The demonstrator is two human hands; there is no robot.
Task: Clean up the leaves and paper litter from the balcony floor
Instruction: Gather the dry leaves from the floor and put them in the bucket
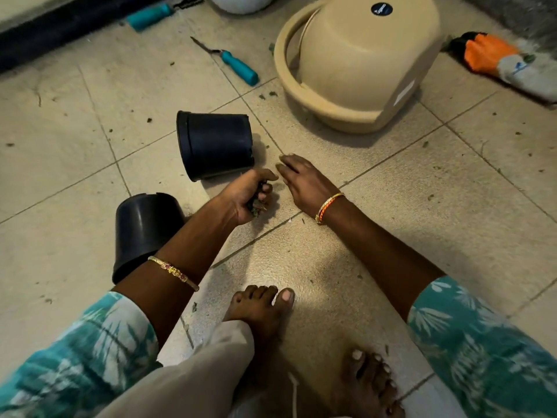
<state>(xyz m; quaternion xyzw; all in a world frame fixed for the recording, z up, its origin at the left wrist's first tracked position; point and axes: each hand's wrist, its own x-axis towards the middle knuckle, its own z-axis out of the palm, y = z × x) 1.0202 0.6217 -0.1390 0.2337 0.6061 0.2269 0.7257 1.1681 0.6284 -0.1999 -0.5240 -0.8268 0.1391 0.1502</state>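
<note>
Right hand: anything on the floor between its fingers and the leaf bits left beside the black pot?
Nothing visible. The right hand lies flat on the tile, fingertips at the leaf scraps; the left hand grips a bunch of leaves alongside, beside the tipped black pot.

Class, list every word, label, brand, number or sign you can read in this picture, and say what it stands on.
No text here can be read.
Round dark sticker on the overturned beige tub: a pale mark, too small to read.
White label on the tub's side: blurred, unreadable.
Blue print on the grey and orange glove: too blurred to read.
Black pots, teal-handled tools: no writing visible.
</note>
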